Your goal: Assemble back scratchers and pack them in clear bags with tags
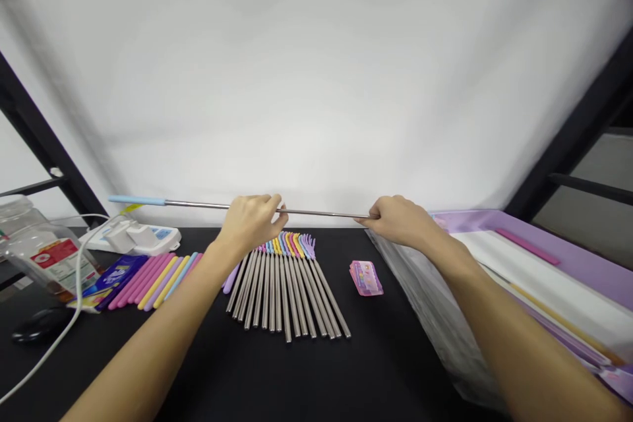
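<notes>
A long telescopic back scratcher rod is stretched nearly level above the black table, its light blue handle pointing left. My left hand is closed around the rod's middle. At the rod's thin right end, my right hand is closed, and whatever tip is there stays hidden in the fingers. Below lies a fanned row of metal back scratcher tubes with coloured claw heads towards the wall. Left of my left forearm lie several pink, yellow, purple and blue handles, partly covered by the arm.
A small stack of pink cards lies right of the tubes. Clear plastic bags and a purple box are under my right arm. At left are a power strip, a plastic jar, a blue packet and a white cable.
</notes>
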Demonstrator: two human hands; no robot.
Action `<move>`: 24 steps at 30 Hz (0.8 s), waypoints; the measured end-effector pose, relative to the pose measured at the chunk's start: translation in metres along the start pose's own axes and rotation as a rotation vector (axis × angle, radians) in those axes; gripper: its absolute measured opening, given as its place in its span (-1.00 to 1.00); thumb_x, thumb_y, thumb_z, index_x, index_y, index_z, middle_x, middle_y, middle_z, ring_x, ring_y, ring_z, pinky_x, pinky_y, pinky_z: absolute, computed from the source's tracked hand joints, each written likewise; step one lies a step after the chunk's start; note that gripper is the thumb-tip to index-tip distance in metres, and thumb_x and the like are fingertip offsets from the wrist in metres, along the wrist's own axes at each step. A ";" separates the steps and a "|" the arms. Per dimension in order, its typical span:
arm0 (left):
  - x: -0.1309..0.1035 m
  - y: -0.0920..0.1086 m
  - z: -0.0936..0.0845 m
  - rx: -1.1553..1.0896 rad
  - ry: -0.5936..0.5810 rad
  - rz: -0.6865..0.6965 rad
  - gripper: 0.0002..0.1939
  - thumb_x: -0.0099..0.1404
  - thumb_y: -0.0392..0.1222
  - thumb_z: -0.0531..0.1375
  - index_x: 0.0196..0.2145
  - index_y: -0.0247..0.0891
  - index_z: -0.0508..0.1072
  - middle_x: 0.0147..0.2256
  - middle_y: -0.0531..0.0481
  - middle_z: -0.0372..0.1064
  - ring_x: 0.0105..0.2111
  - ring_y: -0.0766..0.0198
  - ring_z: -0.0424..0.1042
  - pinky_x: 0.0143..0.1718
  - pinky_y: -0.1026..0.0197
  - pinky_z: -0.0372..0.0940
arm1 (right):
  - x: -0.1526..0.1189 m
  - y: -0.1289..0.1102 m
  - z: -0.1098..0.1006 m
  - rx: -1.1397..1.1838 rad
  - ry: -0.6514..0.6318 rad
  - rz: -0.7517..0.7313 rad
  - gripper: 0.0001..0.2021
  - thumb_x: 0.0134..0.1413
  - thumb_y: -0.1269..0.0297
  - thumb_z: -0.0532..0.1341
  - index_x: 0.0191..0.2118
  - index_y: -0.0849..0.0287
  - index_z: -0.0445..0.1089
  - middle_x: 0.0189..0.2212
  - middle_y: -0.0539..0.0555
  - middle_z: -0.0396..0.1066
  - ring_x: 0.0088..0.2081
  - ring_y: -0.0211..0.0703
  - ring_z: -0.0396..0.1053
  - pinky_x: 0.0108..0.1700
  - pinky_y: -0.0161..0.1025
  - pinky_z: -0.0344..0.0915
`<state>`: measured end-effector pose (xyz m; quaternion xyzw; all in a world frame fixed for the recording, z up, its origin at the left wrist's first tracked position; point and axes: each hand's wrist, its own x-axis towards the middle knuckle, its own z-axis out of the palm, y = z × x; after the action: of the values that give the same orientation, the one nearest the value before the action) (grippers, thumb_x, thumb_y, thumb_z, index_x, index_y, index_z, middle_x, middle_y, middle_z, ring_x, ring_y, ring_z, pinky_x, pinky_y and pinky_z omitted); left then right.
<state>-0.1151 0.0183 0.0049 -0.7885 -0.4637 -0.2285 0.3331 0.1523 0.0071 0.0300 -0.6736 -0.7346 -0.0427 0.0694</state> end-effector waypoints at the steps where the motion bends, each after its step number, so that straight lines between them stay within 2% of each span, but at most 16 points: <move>1: 0.000 -0.008 0.001 0.010 0.001 -0.025 -0.78 0.27 -0.15 0.07 -0.34 -0.26 0.48 -0.50 -0.04 0.48 -0.49 0.15 0.46 -0.53 0.19 -0.02 | 0.001 0.003 -0.001 -0.013 -0.001 0.007 -0.57 0.15 -0.04 0.05 -0.52 0.14 0.44 -0.56 0.14 0.40 -0.47 -0.07 0.36 -0.49 -0.24 0.03; 3: 0.001 -0.020 0.004 0.026 -0.004 -0.076 -0.75 0.29 -0.11 0.06 -0.34 -0.26 0.49 -0.48 -0.06 0.48 -0.48 0.13 0.46 -0.52 0.19 -0.01 | 0.002 0.010 -0.004 -0.048 0.010 0.027 -0.57 0.15 -0.04 0.04 -0.50 0.14 0.45 -0.52 0.16 0.43 -0.44 -0.03 0.38 -0.46 -0.22 0.06; 6: 0.002 -0.028 0.005 0.055 -0.033 -0.144 -0.70 0.30 -0.06 0.04 -0.34 -0.27 0.50 -0.45 -0.09 0.50 -0.47 0.09 0.46 -0.50 0.18 0.01 | 0.003 0.017 -0.006 -0.127 0.017 0.049 -0.58 0.16 -0.01 0.04 -0.45 0.18 0.47 -0.47 0.21 0.45 -0.40 0.02 0.41 -0.39 -0.17 0.11; 10: 0.005 -0.019 0.003 0.089 -0.032 -0.228 -0.66 0.29 -0.02 0.03 -0.33 -0.28 0.51 -0.45 -0.10 0.50 -0.48 0.07 0.45 -0.51 0.18 -0.01 | 0.005 0.020 -0.001 -0.245 0.016 0.032 -0.65 0.17 0.13 0.03 -0.39 0.22 0.48 -0.41 0.24 0.47 -0.37 0.03 0.43 -0.30 -0.12 0.14; 12: 0.008 -0.004 0.000 0.076 0.002 -0.185 -0.67 0.28 -0.01 0.05 -0.34 -0.28 0.50 -0.45 -0.10 0.49 -0.49 0.08 0.44 -0.50 0.19 -0.01 | 0.005 0.015 0.001 -0.207 0.031 0.011 -0.66 0.15 0.10 0.06 -0.41 0.21 0.47 -0.42 0.22 0.47 -0.38 -0.01 0.42 -0.35 -0.17 0.11; 15: 0.011 0.022 -0.001 0.007 0.065 0.033 -0.74 0.29 -0.12 0.04 -0.39 -0.26 0.47 -0.49 -0.05 0.44 -0.51 0.16 0.42 -0.51 0.19 0.00 | 0.004 0.005 0.003 -0.121 0.077 -0.057 -0.69 0.08 0.04 0.12 -0.47 0.16 0.42 -0.46 0.14 0.46 -0.42 -0.09 0.39 -0.43 -0.23 0.03; 17: 0.012 0.033 0.000 -0.023 0.084 0.106 -0.76 0.29 -0.20 0.03 -0.43 -0.27 0.45 -0.53 -0.03 0.41 -0.53 0.21 0.41 -0.54 0.20 -0.05 | 0.004 0.001 0.003 -0.087 0.089 -0.090 -0.71 0.04 0.04 0.15 -0.50 0.14 0.37 -0.48 0.10 0.44 -0.45 -0.13 0.36 -0.45 -0.25 0.00; 20: 0.013 0.034 0.004 -0.032 0.057 0.069 -0.78 0.27 -0.23 0.05 -0.43 -0.30 0.46 -0.56 -0.03 0.40 -0.54 0.22 0.41 -0.57 0.21 -0.12 | 0.005 -0.001 0.004 -0.033 0.052 -0.102 -0.73 -0.01 0.05 0.19 -0.54 0.13 0.31 -0.52 0.03 0.41 -0.48 -0.18 0.30 -0.46 -0.26 0.00; 24: 0.011 0.021 0.007 -0.010 -0.009 0.029 -0.78 0.26 -0.24 0.05 -0.40 -0.29 0.48 -0.55 -0.04 0.42 -0.53 0.20 0.43 -0.57 0.22 -0.12 | 0.007 0.004 0.005 -0.005 0.026 -0.126 -0.72 -0.03 0.05 0.19 -0.56 0.13 0.26 -0.53 0.01 0.39 -0.49 -0.21 0.27 -0.46 -0.27 -0.01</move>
<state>-0.0906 0.0226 0.0009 -0.7980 -0.4525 -0.2223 0.3303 0.1558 0.0148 0.0265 -0.6258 -0.7743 -0.0575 0.0746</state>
